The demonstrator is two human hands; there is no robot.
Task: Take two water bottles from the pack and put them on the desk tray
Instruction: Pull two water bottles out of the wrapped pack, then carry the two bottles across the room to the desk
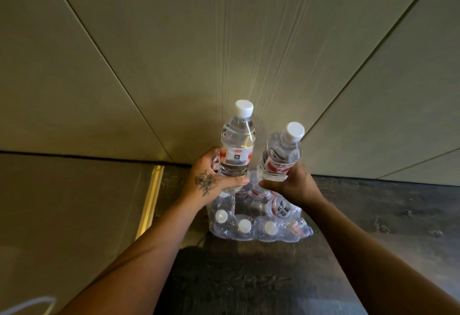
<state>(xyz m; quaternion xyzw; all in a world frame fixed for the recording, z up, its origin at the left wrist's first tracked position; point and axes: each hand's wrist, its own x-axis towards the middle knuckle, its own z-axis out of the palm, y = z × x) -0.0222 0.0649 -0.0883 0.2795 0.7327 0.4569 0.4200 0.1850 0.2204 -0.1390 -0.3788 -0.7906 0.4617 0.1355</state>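
My left hand (211,180), with a flower tattoo on its back, grips a clear water bottle (237,145) with a white cap and a red and white label, held upright above the pack. My right hand (292,186) grips a second water bottle (280,155), which tilts slightly to the right. Both bottles hang just above the torn plastic-wrapped pack (258,217) on the dark floor. Several white-capped bottles remain inside the pack. No desk tray is in view.
The pack stands against a beige panelled wall (224,53). Dark wood-look floor (249,277) spreads below and to the right. A brass threshold strip (150,200) separates it from a grey floor area (69,215) on the left.
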